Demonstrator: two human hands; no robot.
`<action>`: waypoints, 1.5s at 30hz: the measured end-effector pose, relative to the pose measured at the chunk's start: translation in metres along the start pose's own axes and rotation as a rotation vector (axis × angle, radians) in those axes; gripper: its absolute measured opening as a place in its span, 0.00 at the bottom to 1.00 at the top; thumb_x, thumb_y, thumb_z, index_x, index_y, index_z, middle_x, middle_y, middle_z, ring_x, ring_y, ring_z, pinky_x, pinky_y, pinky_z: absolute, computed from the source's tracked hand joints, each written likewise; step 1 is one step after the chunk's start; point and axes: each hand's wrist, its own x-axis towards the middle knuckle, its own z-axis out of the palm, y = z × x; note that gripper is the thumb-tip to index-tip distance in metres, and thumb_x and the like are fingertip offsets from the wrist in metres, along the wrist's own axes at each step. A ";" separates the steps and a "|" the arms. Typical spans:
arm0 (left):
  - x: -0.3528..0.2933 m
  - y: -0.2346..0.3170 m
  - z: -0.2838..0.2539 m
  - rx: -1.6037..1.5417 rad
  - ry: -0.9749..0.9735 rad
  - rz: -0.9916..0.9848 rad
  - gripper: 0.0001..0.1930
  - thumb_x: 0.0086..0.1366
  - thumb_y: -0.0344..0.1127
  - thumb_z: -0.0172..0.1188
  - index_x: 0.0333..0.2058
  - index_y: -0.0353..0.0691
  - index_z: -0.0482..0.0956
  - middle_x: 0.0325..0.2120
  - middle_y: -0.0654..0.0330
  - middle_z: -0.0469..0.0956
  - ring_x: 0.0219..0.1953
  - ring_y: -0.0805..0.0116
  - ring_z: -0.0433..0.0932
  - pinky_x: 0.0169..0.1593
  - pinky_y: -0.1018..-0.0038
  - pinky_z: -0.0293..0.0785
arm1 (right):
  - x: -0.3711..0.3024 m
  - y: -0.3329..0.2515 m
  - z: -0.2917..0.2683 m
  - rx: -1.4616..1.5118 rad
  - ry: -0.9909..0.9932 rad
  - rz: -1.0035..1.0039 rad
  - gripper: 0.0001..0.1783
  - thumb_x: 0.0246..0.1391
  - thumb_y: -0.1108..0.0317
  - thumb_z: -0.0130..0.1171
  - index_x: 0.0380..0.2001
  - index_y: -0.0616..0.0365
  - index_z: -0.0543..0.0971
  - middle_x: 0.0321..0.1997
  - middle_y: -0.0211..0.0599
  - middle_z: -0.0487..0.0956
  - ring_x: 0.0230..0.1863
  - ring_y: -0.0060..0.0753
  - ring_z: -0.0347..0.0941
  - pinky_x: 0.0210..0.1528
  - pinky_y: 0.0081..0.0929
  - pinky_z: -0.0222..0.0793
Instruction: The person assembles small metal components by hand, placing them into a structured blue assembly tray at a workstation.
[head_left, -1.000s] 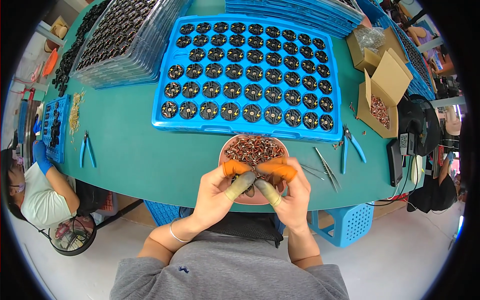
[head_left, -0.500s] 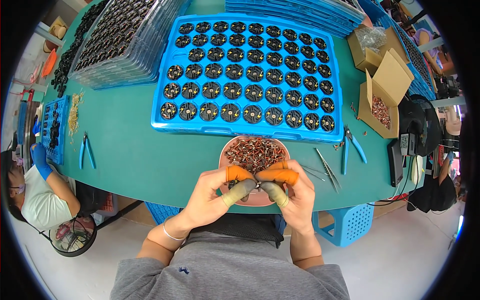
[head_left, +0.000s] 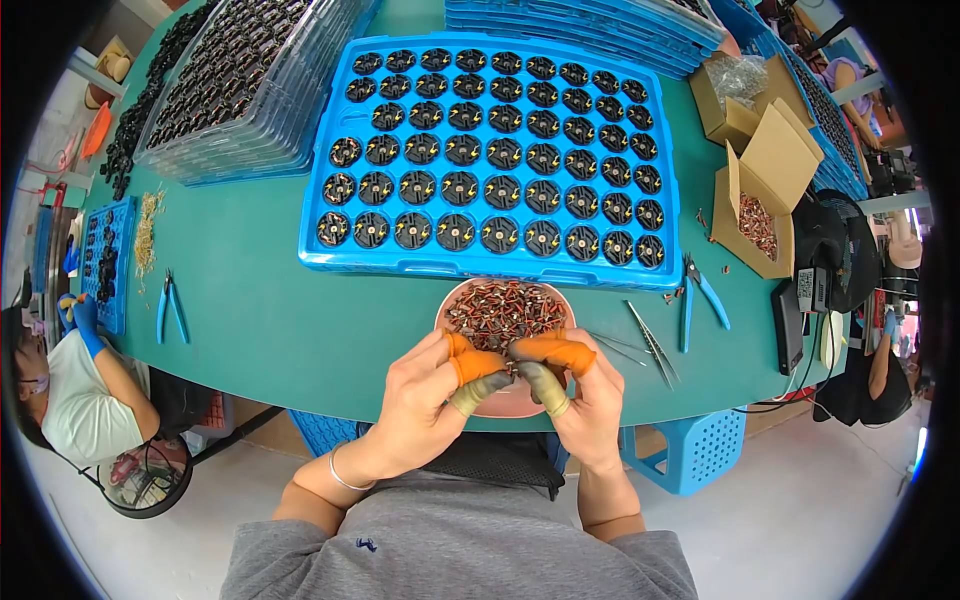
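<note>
Over a pink bowl (head_left: 560, 291) my two hands meet fingertip to fingertip. Orange and greenish-yellow finger covers sit on the fingers of both. My left hand (head_left: 428, 392) is closed in a pinch, as is my right hand (head_left: 583, 402). Whatever small dark piece lies between the fingertips is mostly hidden by them. Many small red-and-silver parts (head_left: 505, 308) fill the bowl. Just beyond it lies a blue tray (head_left: 430, 262) with rows of round black parts (head_left: 457, 232) that carry yellow marks; one place at its left side holds no part.
Right of the bowl lie tweezers (head_left: 652, 343) and blue-handled pliers (head_left: 705, 295). More pliers (head_left: 170, 308) lie left. A carton (head_left: 752, 215) of small parts stands right, clear stacked trays (head_left: 235, 125) back left. A co-worker (head_left: 90, 385) sits at left beside a small blue tray (head_left: 107, 265).
My fingers have shifted slightly at the meeting point, and a black piece seen under my left fingers is now hidden. The co-worker's hands at left have moved a little.
</note>
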 end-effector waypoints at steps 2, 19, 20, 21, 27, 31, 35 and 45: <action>0.002 0.003 -0.003 0.011 0.031 0.019 0.07 0.57 0.30 0.62 0.34 0.33 0.79 0.32 0.56 0.78 0.34 0.64 0.76 0.38 0.72 0.71 | -0.001 0.001 -0.002 -0.060 -0.039 -0.002 0.10 0.49 0.80 0.61 0.38 0.62 0.79 0.34 0.33 0.76 0.24 0.18 0.70 0.24 0.16 0.64; 0.005 0.012 -0.001 -0.088 0.030 -0.091 0.06 0.60 0.25 0.58 0.36 0.33 0.77 0.32 0.58 0.77 0.30 0.70 0.74 0.34 0.78 0.69 | 0.006 0.006 -0.003 0.096 -0.060 0.007 0.07 0.51 0.79 0.59 0.36 0.64 0.76 0.39 0.36 0.71 0.29 0.19 0.69 0.27 0.15 0.65; 0.004 0.010 -0.001 -0.088 0.030 -0.093 0.06 0.60 0.25 0.58 0.36 0.33 0.77 0.32 0.58 0.77 0.30 0.70 0.74 0.34 0.78 0.69 | 0.007 0.005 -0.005 0.037 -0.102 -0.048 0.07 0.52 0.79 0.59 0.36 0.64 0.75 0.39 0.36 0.71 0.29 0.19 0.69 0.26 0.15 0.65; 0.002 0.007 -0.001 -0.095 0.032 -0.065 0.06 0.59 0.26 0.59 0.36 0.33 0.77 0.31 0.58 0.77 0.30 0.70 0.74 0.34 0.77 0.69 | 0.008 0.004 -0.006 0.039 -0.103 -0.047 0.07 0.52 0.79 0.59 0.36 0.64 0.75 0.39 0.36 0.71 0.29 0.19 0.69 0.26 0.15 0.65; 0.004 0.008 0.002 -0.115 0.055 -0.055 0.06 0.58 0.25 0.60 0.35 0.33 0.77 0.30 0.58 0.77 0.30 0.69 0.74 0.34 0.76 0.69 | 0.001 0.009 0.003 0.216 -0.096 0.105 0.07 0.52 0.79 0.58 0.36 0.65 0.75 0.39 0.36 0.71 0.29 0.20 0.69 0.26 0.16 0.66; 0.005 0.009 0.001 -0.110 0.035 -0.030 0.05 0.58 0.24 0.60 0.33 0.32 0.77 0.29 0.58 0.76 0.30 0.70 0.74 0.34 0.77 0.68 | -0.002 0.012 0.006 0.300 -0.054 0.145 0.07 0.52 0.80 0.58 0.36 0.66 0.74 0.39 0.36 0.71 0.29 0.20 0.69 0.26 0.16 0.67; 0.003 0.010 0.006 -0.126 0.099 -0.068 0.04 0.57 0.23 0.60 0.33 0.32 0.77 0.29 0.59 0.76 0.29 0.71 0.74 0.33 0.78 0.68 | -0.004 0.005 0.014 0.372 0.033 0.149 0.08 0.51 0.81 0.59 0.36 0.67 0.75 0.40 0.36 0.71 0.28 0.19 0.69 0.25 0.16 0.67; 0.002 0.015 0.014 -0.110 0.126 -0.116 0.05 0.58 0.24 0.59 0.34 0.31 0.77 0.29 0.56 0.76 0.29 0.64 0.74 0.33 0.74 0.69 | -0.011 0.008 0.020 0.234 0.216 0.008 0.10 0.49 0.82 0.61 0.36 0.67 0.77 0.40 0.38 0.74 0.27 0.18 0.69 0.25 0.14 0.65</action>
